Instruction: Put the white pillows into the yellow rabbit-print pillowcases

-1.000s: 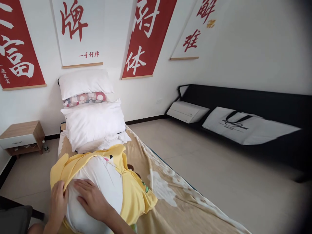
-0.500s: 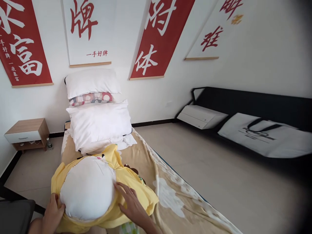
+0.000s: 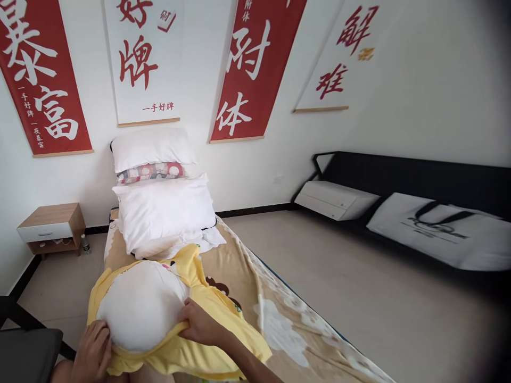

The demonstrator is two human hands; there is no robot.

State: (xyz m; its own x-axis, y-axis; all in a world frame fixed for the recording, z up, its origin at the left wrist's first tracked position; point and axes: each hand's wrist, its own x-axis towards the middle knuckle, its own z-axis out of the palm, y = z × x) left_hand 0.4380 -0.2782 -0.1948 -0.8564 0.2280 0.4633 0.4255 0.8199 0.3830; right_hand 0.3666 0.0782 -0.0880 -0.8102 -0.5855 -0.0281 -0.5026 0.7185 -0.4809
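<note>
A plump white cushion [image 3: 141, 306] lies close in front of me, with a yellow cloth cover [image 3: 223, 319] around its edges. The cover has small dark and pink marks at its far side, and its loose part spreads out to the right. At the cushion's right side, my right hand [image 3: 199, 322] is closed with the cover's edge pinched in its fingers. My left hand [image 3: 93, 346] has its fingers curled on the cover's edge at the near left side of the cushion. Its fingertips press against the white cushion, and the thumb is largely hidden.
The bed [image 3: 279, 324] has a tan patterned blanket. White pillows [image 3: 167, 210] are stacked at its far end. A nightstand [image 3: 48, 229] and a bottle [image 3: 85, 244] are at left, near a dark chair [image 3: 30, 351]. A black bench [image 3: 399, 170] holds a white box [image 3: 335, 199] and bag [image 3: 431, 234].
My right hand has gone from open fingers beside the cushion to gripping the cover's edge. The near edge of the cover is pulled up slightly around the cushion. The camera view has tilted up.
</note>
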